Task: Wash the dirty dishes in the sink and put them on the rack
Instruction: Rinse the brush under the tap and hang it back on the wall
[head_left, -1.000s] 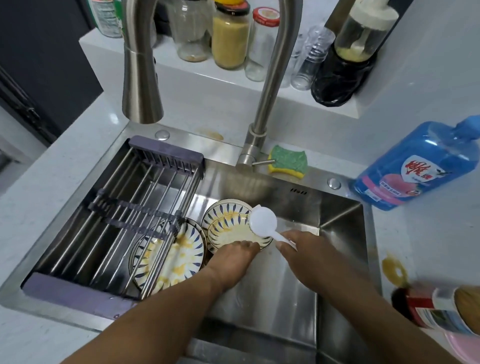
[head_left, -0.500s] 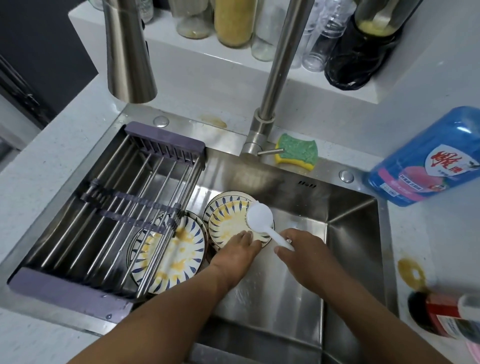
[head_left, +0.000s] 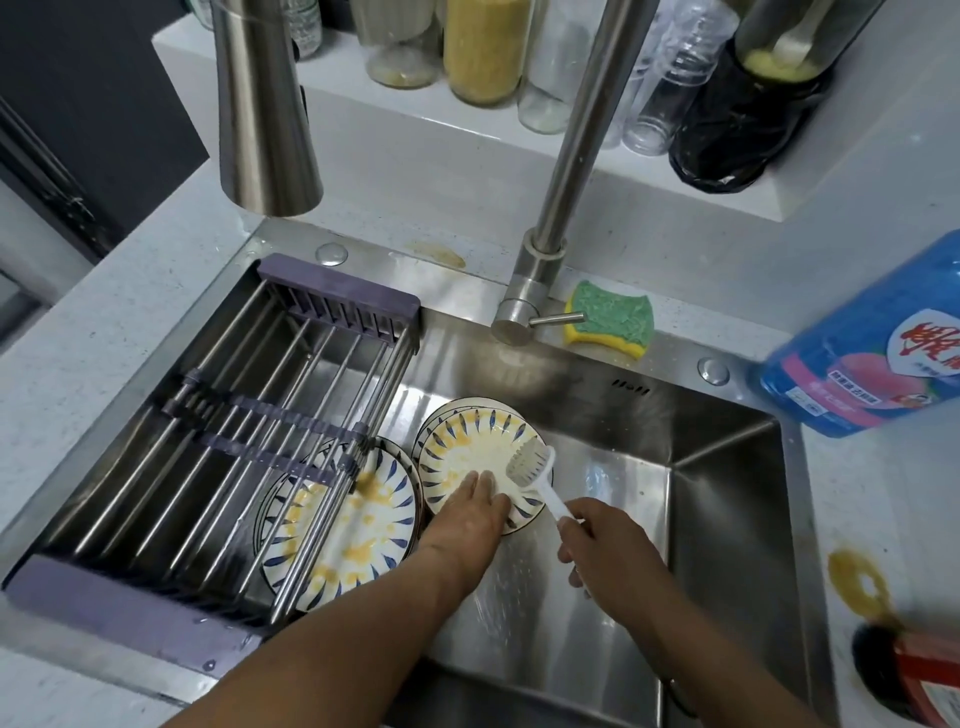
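Observation:
Small blue-and-white plates (head_left: 467, 441), smeared yellow, sit stacked in the steel sink (head_left: 727, 519). My left hand (head_left: 470, 512) lies on the near edge of the top one, fingers out flat on its face. My right hand (head_left: 608, 545) grips the handle of a white rice paddle (head_left: 530, 462), whose head rests on the plate's right side. More large dirty plates (head_left: 358, 525) lie to the left, partly under the metal rack (head_left: 249, 431) that spans the sink's left half and holds nothing.
The tap spout (head_left: 265, 104) hangs over the rack and the tap column (head_left: 571, 171) rises behind the sink. A green and yellow sponge (head_left: 610, 319) lies on the back rim. A blue detergent bottle (head_left: 872, 343) lies on the counter at right. Jars line the shelf behind.
The paddle head has come down from above the plate onto its right side. My left hand has slid further onto the plate. The camera has moved closer.

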